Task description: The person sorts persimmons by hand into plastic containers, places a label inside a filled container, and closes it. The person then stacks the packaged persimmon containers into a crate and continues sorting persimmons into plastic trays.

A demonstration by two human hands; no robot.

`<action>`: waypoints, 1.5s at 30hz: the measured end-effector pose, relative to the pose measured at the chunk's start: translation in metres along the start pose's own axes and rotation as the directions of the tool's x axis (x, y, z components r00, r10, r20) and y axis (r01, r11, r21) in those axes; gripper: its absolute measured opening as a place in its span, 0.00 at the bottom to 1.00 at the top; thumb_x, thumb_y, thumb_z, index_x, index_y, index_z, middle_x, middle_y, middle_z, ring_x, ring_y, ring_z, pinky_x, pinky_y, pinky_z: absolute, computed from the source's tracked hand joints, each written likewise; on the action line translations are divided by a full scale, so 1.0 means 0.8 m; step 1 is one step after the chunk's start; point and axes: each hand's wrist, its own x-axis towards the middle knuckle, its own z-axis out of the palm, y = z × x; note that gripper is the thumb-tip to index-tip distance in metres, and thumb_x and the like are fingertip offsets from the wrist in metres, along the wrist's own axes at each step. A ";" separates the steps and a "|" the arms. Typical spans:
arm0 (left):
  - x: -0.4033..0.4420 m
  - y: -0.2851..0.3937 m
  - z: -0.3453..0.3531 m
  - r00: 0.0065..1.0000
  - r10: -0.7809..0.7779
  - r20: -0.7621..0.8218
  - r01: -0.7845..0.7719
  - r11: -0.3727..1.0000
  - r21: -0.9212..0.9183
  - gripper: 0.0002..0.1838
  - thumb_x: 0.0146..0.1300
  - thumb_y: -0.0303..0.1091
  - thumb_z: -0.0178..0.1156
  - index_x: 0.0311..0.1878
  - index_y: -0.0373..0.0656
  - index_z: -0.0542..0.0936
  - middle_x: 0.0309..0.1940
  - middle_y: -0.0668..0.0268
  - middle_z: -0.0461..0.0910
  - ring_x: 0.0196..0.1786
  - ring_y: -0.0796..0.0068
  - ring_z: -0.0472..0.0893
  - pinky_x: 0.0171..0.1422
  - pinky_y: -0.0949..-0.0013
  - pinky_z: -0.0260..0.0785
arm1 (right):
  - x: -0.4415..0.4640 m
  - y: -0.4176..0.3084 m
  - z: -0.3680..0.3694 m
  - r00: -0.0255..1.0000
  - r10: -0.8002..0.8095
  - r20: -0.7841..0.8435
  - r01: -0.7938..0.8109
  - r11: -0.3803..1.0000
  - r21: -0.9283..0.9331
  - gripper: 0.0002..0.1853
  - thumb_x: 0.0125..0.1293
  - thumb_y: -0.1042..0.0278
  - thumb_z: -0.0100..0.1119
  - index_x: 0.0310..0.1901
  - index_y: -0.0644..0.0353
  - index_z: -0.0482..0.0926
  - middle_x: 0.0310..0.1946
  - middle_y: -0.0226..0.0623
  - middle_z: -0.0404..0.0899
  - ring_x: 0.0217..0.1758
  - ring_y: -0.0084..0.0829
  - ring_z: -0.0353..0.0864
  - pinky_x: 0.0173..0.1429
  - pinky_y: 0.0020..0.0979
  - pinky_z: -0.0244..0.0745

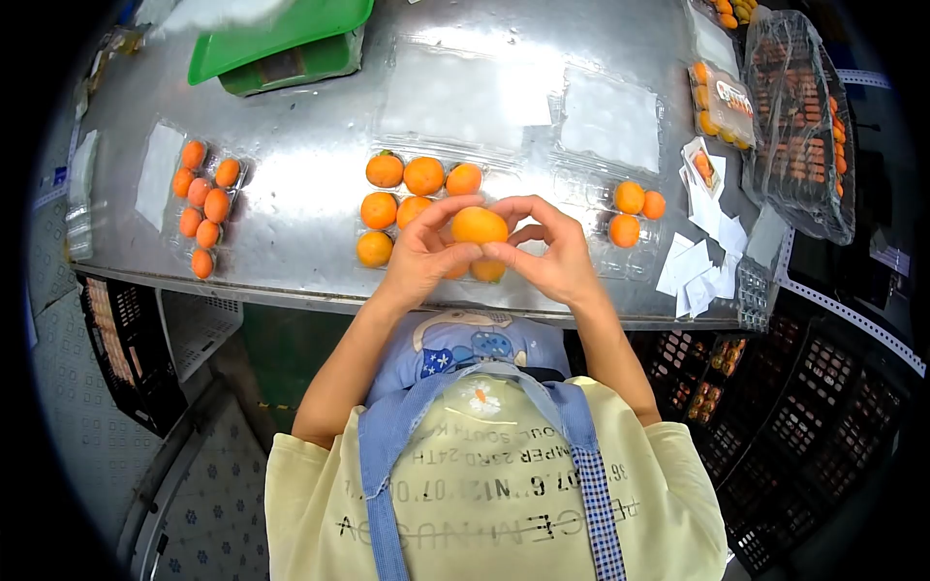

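Between the fingertips of my left hand (429, 242) and my right hand (550, 250) is one smooth orange (480, 226), held above the table. Both hands are closed on it, with thumbs at its lower side and fingers at its upper sides. Beneath and behind them lies a clear plastic tray with several oranges in rows, among them a front-left orange (374, 249) and a back-middle orange (423, 175). My hands partly hide the tray's right and front oranges.
The metal table (300, 194) carries a left group of oranges (216, 204) and three right-hand oranges (625, 230) in clear trays. A green tray (281, 37) stands at the back. Paper slips (693, 271), a packed fruit box (722, 102) and a plastic-lined crate (796, 126) are at the right.
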 end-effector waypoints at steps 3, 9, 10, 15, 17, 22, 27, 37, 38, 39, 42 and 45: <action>-0.003 0.004 -0.003 1.000 -0.028 0.000 0.028 0.999 -0.026 0.28 0.58 0.20 0.63 0.63 0.40 0.71 0.53 0.65 0.77 0.53 0.75 0.78 0.56 0.73 0.73 | -0.001 -0.007 -0.002 1.000 0.022 -0.014 -0.022 1.000 0.021 0.15 0.57 0.71 0.67 0.46 0.65 0.81 0.38 0.38 0.84 0.35 0.24 0.82 0.39 0.24 0.78; -0.010 0.017 0.001 0.992 -0.128 0.006 0.128 0.992 -0.010 0.29 0.55 0.22 0.67 0.62 0.37 0.72 0.54 0.62 0.77 0.54 0.73 0.78 0.60 0.69 0.72 | -0.003 -0.008 -0.001 0.998 0.065 -0.010 -0.065 0.998 0.007 0.10 0.58 0.72 0.66 0.41 0.66 0.83 0.35 0.36 0.85 0.33 0.22 0.82 0.38 0.22 0.78; -0.011 0.017 0.000 0.991 -0.137 0.004 0.137 0.990 -0.020 0.29 0.55 0.23 0.67 0.62 0.37 0.72 0.54 0.62 0.77 0.54 0.73 0.78 0.60 0.69 0.72 | -0.004 -0.009 -0.004 0.996 0.092 0.013 -0.092 0.996 -0.001 0.10 0.58 0.73 0.65 0.41 0.65 0.83 0.37 0.35 0.85 0.35 0.21 0.82 0.39 0.21 0.78; -0.014 0.014 0.002 0.991 -0.126 0.038 0.128 0.990 -0.060 0.31 0.54 0.24 0.68 0.62 0.36 0.71 0.55 0.62 0.76 0.54 0.72 0.78 0.60 0.68 0.73 | -0.008 -0.004 -0.008 0.990 0.142 0.007 -0.142 0.986 0.084 0.09 0.59 0.73 0.66 0.41 0.64 0.83 0.38 0.34 0.84 0.37 0.19 0.81 0.40 0.21 0.78; -0.013 0.013 0.001 0.992 -0.122 0.038 0.124 0.990 -0.059 0.31 0.54 0.25 0.69 0.63 0.36 0.71 0.55 0.62 0.76 0.54 0.72 0.78 0.59 0.68 0.73 | -0.008 -0.008 -0.006 0.992 0.128 -0.013 -0.127 0.988 0.084 0.08 0.59 0.74 0.65 0.41 0.64 0.83 0.37 0.34 0.84 0.37 0.19 0.81 0.40 0.21 0.78; -0.013 0.011 0.001 0.995 -0.093 0.041 0.094 0.995 -0.035 0.30 0.56 0.26 0.68 0.63 0.36 0.71 0.55 0.62 0.76 0.53 0.72 0.78 0.56 0.69 0.75 | -0.009 -0.016 -0.004 0.995 0.096 -0.007 -0.096 0.995 0.002 0.09 0.58 0.73 0.65 0.40 0.65 0.84 0.37 0.35 0.85 0.34 0.21 0.81 0.40 0.23 0.78; -0.013 0.010 0.002 0.990 -0.139 0.019 0.140 0.987 -0.076 0.27 0.62 0.32 0.64 0.63 0.35 0.71 0.53 0.61 0.77 0.52 0.73 0.79 0.53 0.71 0.76 | -0.010 -0.008 -0.009 0.986 0.152 0.071 -0.155 0.987 0.044 0.22 0.54 0.71 0.68 0.52 0.62 0.79 0.45 0.37 0.82 0.42 0.24 0.80 0.42 0.26 0.79; -0.008 0.018 0.031 0.970 -0.244 -0.007 0.244 0.963 0.114 0.24 0.68 0.29 0.55 0.67 0.41 0.66 0.46 0.60 0.78 0.41 0.76 0.80 0.40 0.74 0.75 | -0.007 0.035 -0.091 0.958 0.133 -0.252 -0.146 0.989 -0.033 0.28 0.56 0.65 0.69 0.58 0.62 0.72 0.44 0.36 0.78 0.40 0.27 0.80 0.45 0.30 0.78; -0.009 0.018 0.027 0.971 -0.237 -0.025 0.238 0.959 0.154 0.24 0.67 0.28 0.55 0.66 0.41 0.67 0.46 0.61 0.78 0.40 0.76 0.80 0.41 0.74 0.75 | 0.002 0.023 -0.151 0.921 0.097 -0.377 -0.058 0.992 0.112 0.24 0.60 0.67 0.65 0.57 0.62 0.72 0.41 0.35 0.80 0.37 0.26 0.80 0.41 0.28 0.77; -0.011 0.018 0.020 0.972 -0.229 -0.051 0.235 0.952 0.197 0.23 0.67 0.28 0.56 0.65 0.41 0.68 0.46 0.61 0.77 0.40 0.77 0.80 0.41 0.75 0.75 | 0.011 0.010 -0.211 0.867 0.059 -0.494 0.065 0.971 0.229 0.20 0.63 0.69 0.62 0.56 0.63 0.73 0.38 0.34 0.81 0.34 0.25 0.80 0.38 0.26 0.76; -0.011 0.010 -0.007 0.979 -0.147 -0.142 0.180 0.949 0.259 0.21 0.65 0.27 0.58 0.61 0.41 0.71 0.46 0.64 0.78 0.40 0.80 0.79 0.41 0.76 0.74 | 0.030 -0.085 -0.392 0.640 -0.221 -0.736 0.535 0.816 0.220 0.24 0.68 0.50 0.56 0.53 0.63 0.73 0.46 0.45 0.80 0.45 0.31 0.83 0.50 0.31 0.80; -0.015 0.001 -0.029 0.966 0.025 -0.256 0.064 0.940 0.336 0.17 0.65 0.26 0.59 0.57 0.40 0.74 0.45 0.66 0.78 0.41 0.80 0.78 0.47 0.76 0.71 | 0.020 -0.116 -0.524 0.709 -0.173 -0.683 0.609 0.637 0.471 0.40 0.69 0.46 0.52 0.60 0.84 0.58 0.56 0.64 0.70 0.61 0.45 0.74 0.65 0.36 0.73</action>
